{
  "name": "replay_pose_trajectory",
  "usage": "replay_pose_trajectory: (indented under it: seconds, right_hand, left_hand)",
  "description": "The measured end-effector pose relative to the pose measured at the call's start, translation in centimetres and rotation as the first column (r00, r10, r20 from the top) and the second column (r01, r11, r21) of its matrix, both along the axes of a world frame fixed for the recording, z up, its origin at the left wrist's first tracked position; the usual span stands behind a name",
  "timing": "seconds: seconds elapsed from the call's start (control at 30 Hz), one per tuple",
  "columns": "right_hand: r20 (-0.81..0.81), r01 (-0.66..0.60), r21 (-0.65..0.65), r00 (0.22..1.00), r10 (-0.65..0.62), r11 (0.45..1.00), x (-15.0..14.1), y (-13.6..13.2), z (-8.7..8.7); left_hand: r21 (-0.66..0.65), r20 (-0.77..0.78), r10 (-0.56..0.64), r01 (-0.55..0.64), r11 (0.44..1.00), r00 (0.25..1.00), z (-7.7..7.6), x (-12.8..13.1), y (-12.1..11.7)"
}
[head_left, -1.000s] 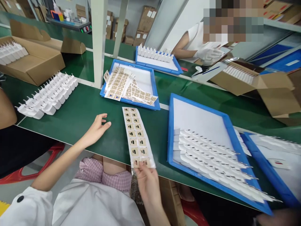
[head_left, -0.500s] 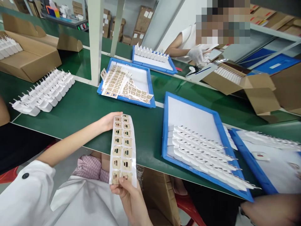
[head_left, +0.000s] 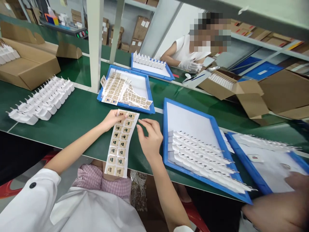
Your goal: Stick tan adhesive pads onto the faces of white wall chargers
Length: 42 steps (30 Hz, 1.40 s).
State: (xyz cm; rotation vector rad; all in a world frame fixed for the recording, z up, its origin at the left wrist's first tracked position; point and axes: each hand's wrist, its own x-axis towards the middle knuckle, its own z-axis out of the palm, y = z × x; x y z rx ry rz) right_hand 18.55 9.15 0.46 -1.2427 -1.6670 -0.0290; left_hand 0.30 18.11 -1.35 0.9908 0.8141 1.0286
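A long white sheet of beige stickers (head_left: pixel 117 145), each with a dark mark, hangs over the table's front edge. My left hand (head_left: pixel 113 120) grips it at its top end, thumb on the face. Just right of the sheet's upper edge is my right hand (head_left: pixel 151 137), fingers bent and thumb and forefinger slightly apart, with nothing visible between them. Beyond my hands, a blue tray (head_left: pixel 150 96) bears more sticker sheets (head_left: pixel 118 87). At my right, a larger blue tray (head_left: pixel 166 135) carries rows of white plug-like housings (head_left: pixel 198 161).
More white housings (head_left: pixel 43 100) stand in rows at left, by an open carton (head_left: pixel 31 69). Across the table sits a person in white gloves (head_left: pixel 190 65) near another carton (head_left: pixel 217 85). A neighbour's blurred arm (head_left: pixel 277 206) reaches in at lower right, beside another blue tray (head_left: pixel 251 164).
My right hand has let go of the sheet's lower end and moved up beside its top right edge. The left thumb now lies over the top stickers. The view has shifted slightly.
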Motion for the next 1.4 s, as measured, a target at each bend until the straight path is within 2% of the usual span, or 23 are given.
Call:
replay_pose_trajectory:
  seconds: [0.1,0.2,0.43,0.6,0.8,0.93,1.03,1.17,1.27,1.4]
  right_hand:
    - [-0.049,-0.045,-0.030,0.998,0.044,0.999,-1.6,3.3,-0.6]
    - [-0.100,-0.070,-0.067,0.993,0.063,0.995,-2.0,4.8,-1.2]
    - [-0.113,-0.126,-0.118,0.987,0.113,0.985,-1.6,5.5,-1.7]
    - [-0.005,-0.113,-0.037,0.994,0.113,0.993,-1.6,5.0,-2.4]
    - [0.135,-0.130,0.090,0.984,0.117,0.987,-2.1,4.5,-3.5]
    - [0.220,-0.144,0.149,0.969,0.109,0.978,-1.9,4.4,-3.6]
    - [0.291,-0.212,0.160,0.943,0.159,0.964,-1.8,4.2,-3.5]
    - [0.370,-0.322,0.180,0.898,0.239,0.930,-1.9,3.7,-3.6]
    - [0.437,-0.382,0.163,0.854,0.280,0.910,-2.2,3.4,-4.0]
    - [0.419,-0.421,0.101,0.840,0.345,0.902,-2.3,3.1,-4.5]
  left_hand:
    - [0.096,-0.024,0.002,0.000,0.995,1.000,0.0,-0.2,-0.2]
    - [0.156,-0.054,-0.003,0.012,0.988,0.999,0.3,-0.7,-0.1]
    - [0.179,-0.127,-0.084,0.106,0.978,0.988,0.4,-1.1,0.0]
    - [0.153,-0.153,-0.118,0.141,0.978,0.981,0.5,-1.3,-0.1]
    - [0.071,-0.170,-0.144,0.158,0.985,0.975,0.5,-1.5,0.0]
    - [-0.037,-0.171,-0.224,0.221,0.975,0.960,1.0,-1.9,0.2]
    - [-0.151,-0.160,-0.329,0.306,0.940,0.931,1.5,-2.6,0.5]
    - [-0.295,-0.153,-0.480,0.423,0.857,0.864,2.1,-3.3,0.8]
    - [-0.333,-0.147,-0.527,0.460,0.823,0.837,2.5,-3.5,0.5]
    - [-0.323,-0.176,-0.554,0.484,0.813,0.814,2.8,-3.4,0.3]
